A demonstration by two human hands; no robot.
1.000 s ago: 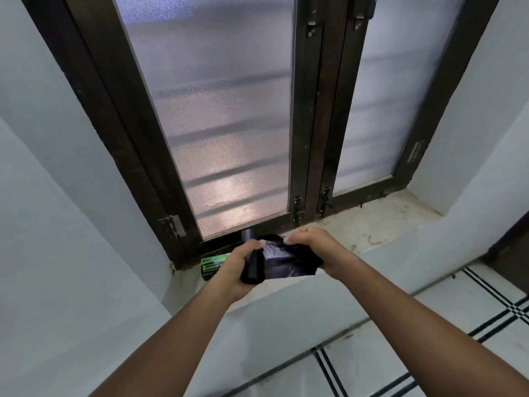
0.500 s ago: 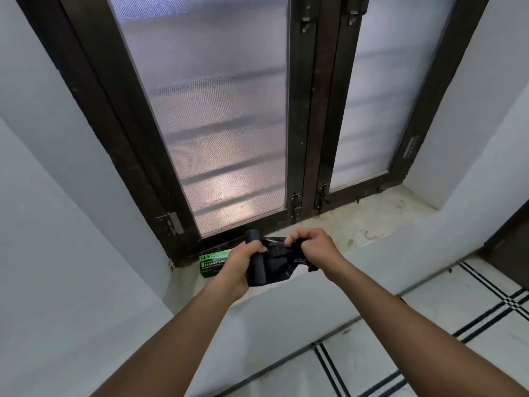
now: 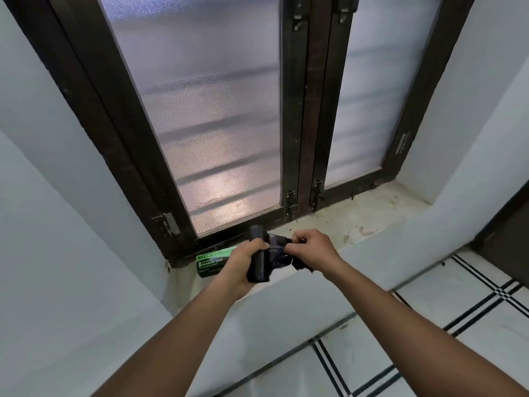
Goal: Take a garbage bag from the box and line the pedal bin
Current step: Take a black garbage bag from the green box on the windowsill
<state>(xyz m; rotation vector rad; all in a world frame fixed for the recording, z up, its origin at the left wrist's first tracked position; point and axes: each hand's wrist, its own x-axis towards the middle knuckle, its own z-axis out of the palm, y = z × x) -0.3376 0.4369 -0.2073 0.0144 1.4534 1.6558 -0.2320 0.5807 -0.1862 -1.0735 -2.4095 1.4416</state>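
- So, we stand at the window sill (image 3: pixel 372 222) with the black roll of garbage bags (image 3: pixel 259 265) already out of its green box (image 3: pixel 213 262), which lies on the sill at the left, against the window frame (image 3: pixel 303 110)
- Our left hand (image 3: pixel 243 267) is clenched round the roll, holding it upright just above the sill's front edge
- Our right hand (image 3: pixel 312 250) pinches the loose bag (image 3: pixel 279 252) that trails from the roll, fingers curled on the crumpled plastic
- We judge this to be the tearing-off step: the bag looks joined to the roll, though the seam is too dark to make out
- Done, by our reading: the roll is taken from the box
- Left: free one bag, open it, and fit it into the pedal bin, which is nowhere in view, so the lining has not begun
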